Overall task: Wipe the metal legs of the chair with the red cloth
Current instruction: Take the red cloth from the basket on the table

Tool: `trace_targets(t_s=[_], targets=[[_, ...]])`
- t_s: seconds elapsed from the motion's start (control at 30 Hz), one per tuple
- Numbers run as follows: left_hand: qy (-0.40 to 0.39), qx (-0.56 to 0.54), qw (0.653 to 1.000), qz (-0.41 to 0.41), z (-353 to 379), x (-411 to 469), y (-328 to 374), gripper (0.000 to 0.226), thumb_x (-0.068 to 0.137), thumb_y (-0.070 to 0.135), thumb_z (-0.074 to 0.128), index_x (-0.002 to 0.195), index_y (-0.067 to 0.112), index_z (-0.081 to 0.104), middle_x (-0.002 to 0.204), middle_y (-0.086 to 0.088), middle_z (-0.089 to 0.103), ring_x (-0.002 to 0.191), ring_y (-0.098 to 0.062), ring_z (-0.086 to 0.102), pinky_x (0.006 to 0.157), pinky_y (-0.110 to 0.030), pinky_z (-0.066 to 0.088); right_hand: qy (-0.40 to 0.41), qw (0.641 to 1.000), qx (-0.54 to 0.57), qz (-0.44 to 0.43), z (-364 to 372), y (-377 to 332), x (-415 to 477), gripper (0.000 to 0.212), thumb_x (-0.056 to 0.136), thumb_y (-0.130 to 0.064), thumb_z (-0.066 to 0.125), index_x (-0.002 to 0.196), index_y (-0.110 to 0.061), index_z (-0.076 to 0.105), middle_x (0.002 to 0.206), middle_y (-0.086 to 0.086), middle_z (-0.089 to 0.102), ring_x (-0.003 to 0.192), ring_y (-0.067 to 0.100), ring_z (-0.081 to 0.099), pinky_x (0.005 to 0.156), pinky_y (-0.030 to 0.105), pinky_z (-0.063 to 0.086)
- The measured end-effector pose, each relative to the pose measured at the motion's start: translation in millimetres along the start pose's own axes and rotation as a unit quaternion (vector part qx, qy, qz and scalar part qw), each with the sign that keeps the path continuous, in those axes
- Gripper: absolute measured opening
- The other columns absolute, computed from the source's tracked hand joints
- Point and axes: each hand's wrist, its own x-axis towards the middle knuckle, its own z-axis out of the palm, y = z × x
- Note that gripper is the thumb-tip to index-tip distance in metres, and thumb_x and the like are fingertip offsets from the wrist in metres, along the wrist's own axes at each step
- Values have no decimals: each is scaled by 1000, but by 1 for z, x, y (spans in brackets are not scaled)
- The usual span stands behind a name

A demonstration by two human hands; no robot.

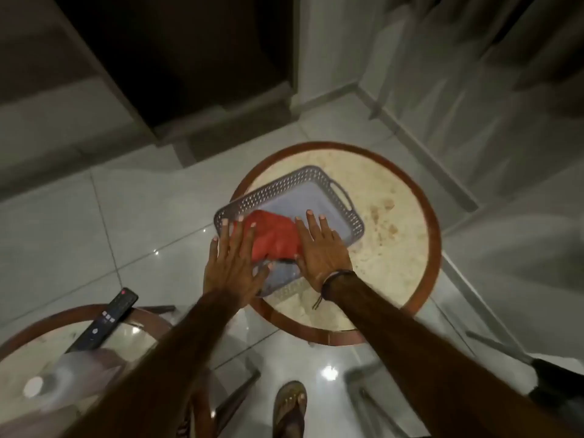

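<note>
A red cloth (274, 236) lies crumpled in a grey plastic tray (322, 184) on a round table (407, 197) with a wooden rim. My left hand (235, 263) hovers over the tray's left edge, fingers spread, its fingertips at the cloth's left side. My right hand (319, 248) is flat with fingers apart over the cloth's right edge; a dark cord sits on that wrist. Neither hand grips the cloth. A thin metal leg (499, 346) shows at the lower right; the chair itself is hard to make out.
A second round table (19, 349) at the lower left carries a black remote (106, 320) and a white-capped container (33, 386). My sandalled foot (290, 406) stands on the glossy tiled floor. Pale curtains hang at the right, a dark doorway at the top.
</note>
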Motion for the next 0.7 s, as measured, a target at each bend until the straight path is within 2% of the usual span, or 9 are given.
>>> trace_targets(t_s=[0.1, 0.17, 0.2, 0.3, 0.37, 0.47, 0.53, 0.6, 0.7], targets=[[-4, -15, 1000, -13, 32, 23, -17, 99, 102, 71, 36, 172, 7, 7, 178, -24, 5, 163, -45, 7, 130, -60, 16, -70, 998, -5, -1, 34, 5, 48, 79, 106, -24, 52, 168, -16, 3, 178, 11, 0, 163, 41, 16, 126, 53, 34], [12, -35, 999, -13, 52, 35, -25, 91, 107, 56, 54, 171, 4, 16, 177, -27, 14, 162, -48, 15, 129, -62, 21, -85, 996, 4, -14, 53, 5, 76, 82, 104, -28, 56, 168, -16, 5, 177, 11, 5, 157, 42, 27, 119, 53, 41], [16, -54, 998, -14, 56, 39, -25, 86, 108, 51, 56, 170, 3, 20, 175, -28, 19, 161, -49, 19, 128, -62, 22, -81, 996, 21, -13, 58, 3, 83, 80, 105, -31, 55, 167, -16, 8, 177, 11, 9, 152, 42, 33, 116, 53, 43], [13, -82, 996, -12, 63, 61, -25, 80, 106, 51, 46, 166, 1, 31, 169, -29, 36, 157, -49, 30, 127, -60, 25, -42, 998, 46, -16, 72, 3, 105, 73, 103, -37, 57, 164, -18, 21, 164, 13, 33, 141, 41, 42, 106, 52, 48], [3, -86, 996, -15, 66, 79, -25, 79, 104, 49, 59, 165, 4, 35, 163, -27, 48, 151, -48, 41, 124, -59, 32, -26, 998, 54, -12, 76, 4, 111, 66, 100, -35, 61, 158, -19, 34, 150, 15, 45, 133, 41, 51, 100, 50, 51], [0, -82, 997, -7, 62, 98, -17, 77, 93, 51, 78, 157, 19, 48, 146, -16, 67, 131, -40, 62, 116, -53, 43, -7, 997, 68, -20, 76, 5, 105, 53, 100, -32, 60, 148, -16, 45, 140, 17, 52, 119, 43, 63, 91, 48, 54], [12, -71, 997, 6, 53, 104, -10, 62, 93, 51, 78, 146, 26, 60, 128, -13, 78, 113, -37, 72, 108, -49, 50, 19, 997, 76, -27, 70, 9, 95, 46, 99, -28, 60, 142, -16, 49, 135, 15, 54, 111, 42, 66, 84, 46, 54], [15, -105, 994, 15, 42, 102, 1, 49, 97, 42, 74, 141, 23, 66, 119, -15, 80, 104, -37, 75, 98, -49, 58, 50, 994, 97, -31, 58, 16, 81, 41, 97, -26, 61, 136, -17, 52, 130, 14, 55, 106, 41, 67, 79, 45, 53], [44, -184, 981, 43, 22, 81, 26, 43, 100, 34, 70, 138, 15, 70, 120, -16, 80, 106, -37, 76, 91, -48, 60, 111, 983, 141, -37, 35, 33, 45, 37, 95, -27, 62, 131, -21, 56, 126, 9, 58, 105, 35, 67, 75, 44, 54]])
